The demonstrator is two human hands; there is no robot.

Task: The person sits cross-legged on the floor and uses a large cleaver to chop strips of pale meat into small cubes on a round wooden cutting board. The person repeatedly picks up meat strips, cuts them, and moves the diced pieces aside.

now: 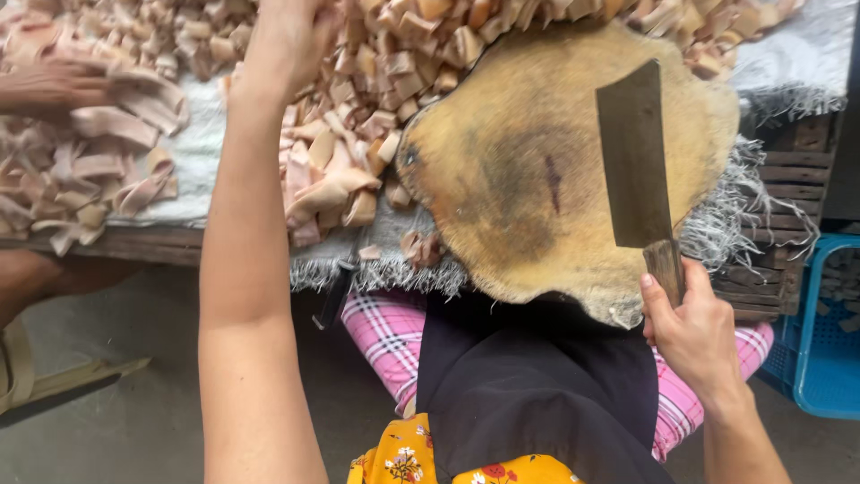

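While reaching into the heap of cut pale strips [376, 81] at the far edge of the table [206, 134]: left hand [287, 36], fingers hidden among pieces, grip not discernible. Right hand [694, 332], fingers wrapped round the wooden handle of a cleaver [634, 157], blade flat on the bare round chopping block [537, 170]. Judged mid-work: much already cut, block awaiting more. Another person's hand [54, 85] at left.

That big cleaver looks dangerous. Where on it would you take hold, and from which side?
By the wooden handle at the near end, coming from the person's side of the chopping block. The cleaver lies with its wide blade pointing away over the block and the handle jutting past the near edge, so a grip there stays behind the blade. The right hand already wraps it that way.
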